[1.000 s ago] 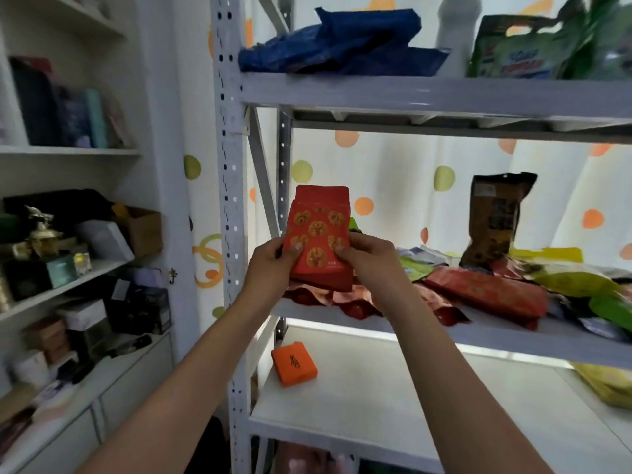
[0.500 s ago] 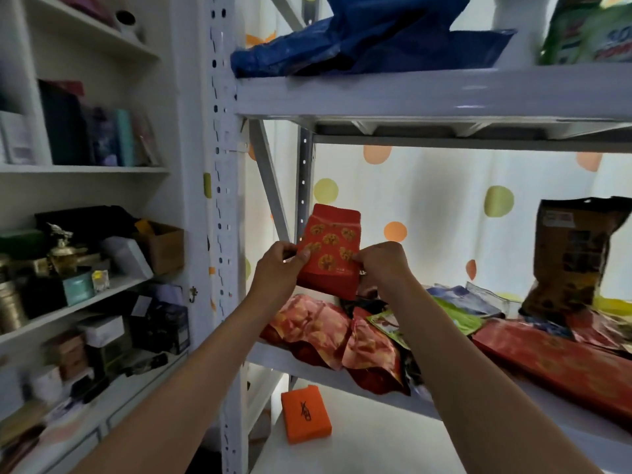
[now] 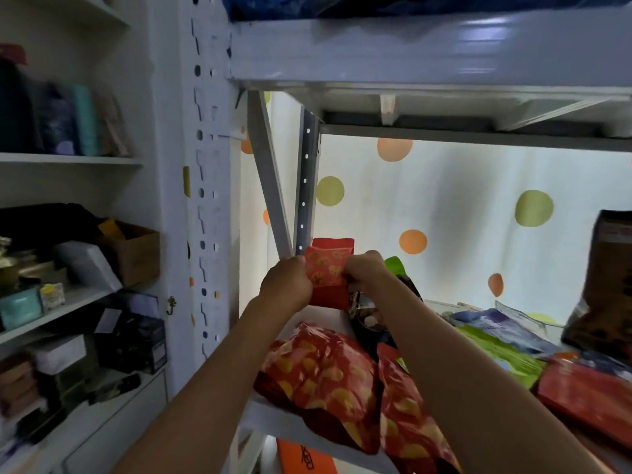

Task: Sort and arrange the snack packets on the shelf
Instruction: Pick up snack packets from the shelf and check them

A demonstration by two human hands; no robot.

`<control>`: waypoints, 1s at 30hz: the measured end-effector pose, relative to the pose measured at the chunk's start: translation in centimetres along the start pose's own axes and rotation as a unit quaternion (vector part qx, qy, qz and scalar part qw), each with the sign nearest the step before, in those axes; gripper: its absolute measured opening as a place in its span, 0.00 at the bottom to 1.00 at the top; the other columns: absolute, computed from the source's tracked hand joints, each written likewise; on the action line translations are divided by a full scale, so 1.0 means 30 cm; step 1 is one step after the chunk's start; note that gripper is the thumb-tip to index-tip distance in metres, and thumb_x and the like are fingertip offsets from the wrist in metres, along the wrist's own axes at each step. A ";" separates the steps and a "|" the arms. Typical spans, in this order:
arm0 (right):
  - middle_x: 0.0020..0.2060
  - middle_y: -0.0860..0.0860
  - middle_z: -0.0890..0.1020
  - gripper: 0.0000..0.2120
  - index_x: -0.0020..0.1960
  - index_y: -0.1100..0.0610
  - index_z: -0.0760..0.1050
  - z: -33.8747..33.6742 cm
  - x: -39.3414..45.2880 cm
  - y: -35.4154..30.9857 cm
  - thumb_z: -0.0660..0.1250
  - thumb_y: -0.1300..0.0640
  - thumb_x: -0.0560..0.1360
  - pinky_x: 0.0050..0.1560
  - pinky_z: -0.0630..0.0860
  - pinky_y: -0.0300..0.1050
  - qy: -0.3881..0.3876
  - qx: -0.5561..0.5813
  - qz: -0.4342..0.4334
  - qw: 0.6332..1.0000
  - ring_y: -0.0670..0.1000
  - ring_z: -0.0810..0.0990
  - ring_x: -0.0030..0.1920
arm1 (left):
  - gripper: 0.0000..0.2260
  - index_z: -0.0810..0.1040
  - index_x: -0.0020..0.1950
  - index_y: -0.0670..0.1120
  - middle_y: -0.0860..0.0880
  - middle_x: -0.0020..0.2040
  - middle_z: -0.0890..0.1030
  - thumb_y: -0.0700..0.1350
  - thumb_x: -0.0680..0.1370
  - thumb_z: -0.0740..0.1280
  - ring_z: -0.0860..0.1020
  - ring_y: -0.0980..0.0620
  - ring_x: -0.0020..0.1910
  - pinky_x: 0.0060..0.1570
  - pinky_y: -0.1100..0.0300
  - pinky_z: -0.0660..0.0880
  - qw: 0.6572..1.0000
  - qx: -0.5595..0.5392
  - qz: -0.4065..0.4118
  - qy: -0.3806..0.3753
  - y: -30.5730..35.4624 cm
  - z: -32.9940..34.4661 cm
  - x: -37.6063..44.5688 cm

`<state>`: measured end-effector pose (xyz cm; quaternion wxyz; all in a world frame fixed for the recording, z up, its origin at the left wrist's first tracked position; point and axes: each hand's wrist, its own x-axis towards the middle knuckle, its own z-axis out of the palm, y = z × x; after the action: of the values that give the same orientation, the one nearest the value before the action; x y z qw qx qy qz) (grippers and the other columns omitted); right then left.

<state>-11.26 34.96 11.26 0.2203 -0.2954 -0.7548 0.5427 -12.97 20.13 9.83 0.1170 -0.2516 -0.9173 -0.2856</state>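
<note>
Upright red snack packet [image 3: 329,273], rear-left shelf corner

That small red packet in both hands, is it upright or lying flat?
Upright. The small red packet stands with its top edge up, gripped by the left hand and right hand.

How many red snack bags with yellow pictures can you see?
3: one upright red packet held by both hands at the shelf's back-left corner, and two crumpled ones, and, lying at the front edge. More may be hidden.
</note>
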 end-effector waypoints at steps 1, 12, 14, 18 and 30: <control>0.32 0.58 0.79 0.04 0.40 0.63 0.73 0.014 0.010 0.004 0.64 0.70 0.72 0.34 0.81 0.48 -0.007 -0.019 0.004 1.000 0.56 0.80 0.31 | 0.13 0.76 0.61 0.43 0.42 0.56 0.80 0.39 0.77 0.62 0.79 0.43 0.54 0.49 0.56 0.73 1.000 0.009 0.001 -0.007 -0.007 0.014 0.017; 0.48 0.55 0.83 0.12 0.58 0.61 0.79 -0.023 0.081 0.042 0.66 0.55 0.79 0.38 0.73 0.40 -0.134 -0.206 -0.042 0.968 0.53 0.79 0.43 | 0.13 0.74 0.61 0.43 0.42 0.57 0.79 0.41 0.77 0.62 0.78 0.42 0.55 0.53 0.54 0.74 0.998 0.025 0.012 -0.064 -0.013 0.108 0.059; 0.41 0.59 0.83 0.10 0.52 0.68 0.80 -0.054 0.108 0.049 0.67 0.66 0.73 0.37 0.82 0.45 -0.078 -0.183 -0.069 0.977 0.55 0.82 0.38 | 0.13 0.75 0.60 0.42 0.43 0.55 0.79 0.44 0.76 0.64 0.78 0.43 0.54 0.53 0.54 0.75 0.998 0.010 0.026 -0.064 0.013 0.121 0.049; 0.41 0.60 0.84 0.09 0.45 0.66 0.80 -0.157 0.120 0.070 0.64 0.65 0.68 0.41 0.80 0.49 0.039 -0.300 -0.132 0.944 0.58 0.83 0.43 | 0.06 0.78 0.50 0.45 0.46 0.49 0.80 0.44 0.77 0.63 0.77 0.48 0.45 0.46 0.55 0.75 0.996 -0.010 0.064 -0.058 0.061 0.147 0.047; 0.63 0.60 0.77 0.25 0.66 0.66 0.73 -0.299 0.133 0.171 0.71 0.52 0.76 0.62 0.74 0.47 -0.069 -0.385 0.044 0.919 0.58 0.77 0.63 | 0.09 0.82 0.56 0.46 0.46 0.55 0.81 0.44 0.78 0.67 0.79 0.47 0.53 0.55 0.52 0.77 0.972 0.014 0.161 -0.168 0.129 0.190 0.026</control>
<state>-7.24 45.10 9.25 0.0133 -0.3521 -0.9051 0.2378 -11.98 26.51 7.29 0.0097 -0.4390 -0.8750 -0.2036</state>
